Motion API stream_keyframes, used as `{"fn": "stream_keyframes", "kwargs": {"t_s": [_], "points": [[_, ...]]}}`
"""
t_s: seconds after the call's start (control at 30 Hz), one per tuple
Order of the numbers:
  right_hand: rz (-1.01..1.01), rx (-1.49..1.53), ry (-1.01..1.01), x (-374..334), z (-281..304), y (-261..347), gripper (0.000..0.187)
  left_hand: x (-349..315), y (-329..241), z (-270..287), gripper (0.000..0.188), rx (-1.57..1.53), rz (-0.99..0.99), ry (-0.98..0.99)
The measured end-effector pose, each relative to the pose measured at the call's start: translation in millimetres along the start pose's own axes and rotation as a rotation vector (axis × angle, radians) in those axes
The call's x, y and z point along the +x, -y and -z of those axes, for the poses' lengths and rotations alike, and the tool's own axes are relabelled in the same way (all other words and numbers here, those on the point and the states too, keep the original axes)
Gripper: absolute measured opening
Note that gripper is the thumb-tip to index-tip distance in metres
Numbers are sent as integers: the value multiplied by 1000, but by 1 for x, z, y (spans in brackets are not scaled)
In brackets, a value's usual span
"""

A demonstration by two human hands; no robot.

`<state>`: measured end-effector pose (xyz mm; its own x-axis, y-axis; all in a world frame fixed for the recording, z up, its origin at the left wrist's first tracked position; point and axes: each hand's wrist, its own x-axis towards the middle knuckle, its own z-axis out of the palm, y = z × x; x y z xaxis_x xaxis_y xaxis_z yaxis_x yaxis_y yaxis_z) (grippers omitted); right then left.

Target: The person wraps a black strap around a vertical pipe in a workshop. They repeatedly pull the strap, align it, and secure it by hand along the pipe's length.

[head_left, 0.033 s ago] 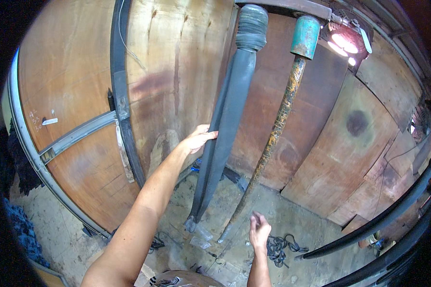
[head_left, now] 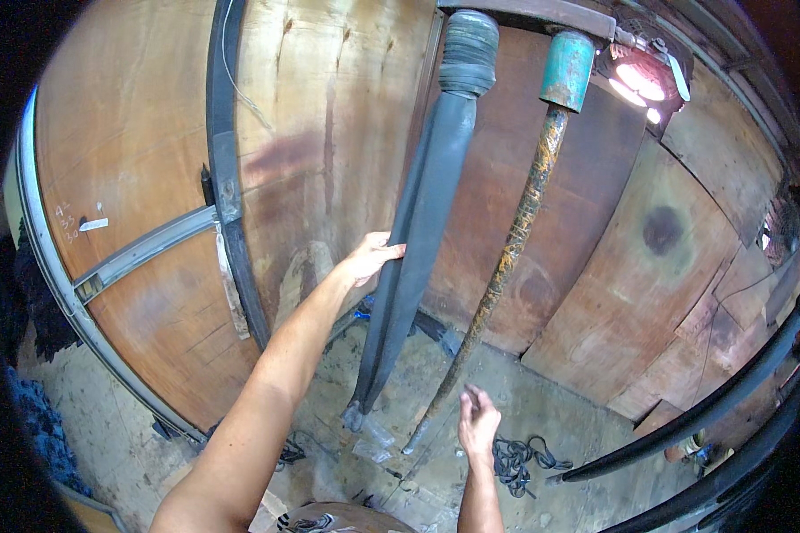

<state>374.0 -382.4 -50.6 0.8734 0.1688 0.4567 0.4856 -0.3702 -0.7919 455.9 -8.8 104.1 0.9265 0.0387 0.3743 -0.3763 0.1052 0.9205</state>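
Head view showed the long grey sleeve [head_left: 431, 195] hanging from the metal beam [head_left: 529, 13] at 12 o'clock, its lower end between 6 and 7 o'clock. The left hand [head_left: 369, 260], just off centre toward 9 o'clock, was at the sleeve's near edge, thumb across it and other fingers partly hidden; it appeared to be pinching that edge. The right hand [head_left: 478, 431], at 5 o'clock, was apart from the sleeve, its fingers loosely curled with nothing visible between them. Completed, as judged: the top of the sleeve was wrapped by a tight binding [head_left: 468, 55]. Outstanding, as judged: the sleeve's length was folded lengthwise and unbound below that. Beside it, the mottled rod [head_left: 512, 249] hung from a green collar [head_left: 567, 71] at 1 o'clock, with no sleeve over it. Black strips [head_left: 517, 464] lay on the floor [head_left: 578, 422] at 5 o'clock, untouched.
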Motion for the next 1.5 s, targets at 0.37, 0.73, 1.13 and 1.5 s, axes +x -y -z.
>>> {"fn": "stream_keyframes", "kwargs": {"t_s": [0.37,0.73,1.13,1.5], "points": [[307,87,-56,103,-66,171,69,-60,-12,-72,19,118,-256,-361],[183,769,341,115,-43,96,53,-109,-50,-91,51,309,-236,-181],[-274,532,293,137,-5,70,44,-63,-66,-162,58,-216,-248,-31],[425,106,-324,160,32,225,81,-23,-41,-250,68,509,-302,-614]]}}
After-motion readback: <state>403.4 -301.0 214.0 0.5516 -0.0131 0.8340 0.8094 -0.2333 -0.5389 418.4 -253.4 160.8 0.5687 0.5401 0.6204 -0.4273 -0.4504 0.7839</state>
